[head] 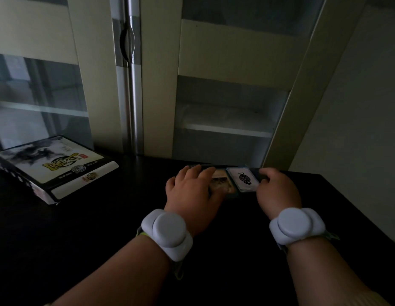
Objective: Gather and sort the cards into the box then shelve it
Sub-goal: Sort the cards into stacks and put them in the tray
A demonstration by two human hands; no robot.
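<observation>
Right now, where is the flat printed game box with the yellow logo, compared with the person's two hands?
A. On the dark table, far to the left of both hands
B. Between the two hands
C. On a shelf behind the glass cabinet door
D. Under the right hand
A: the flat printed game box lies on the dark table, untouched, well left of the left hand and right hand.

One dim head view looks down, close over the dark tabletop (pixel 81 228), apparently facing a cabinet (pixel 161 85).
</observation>
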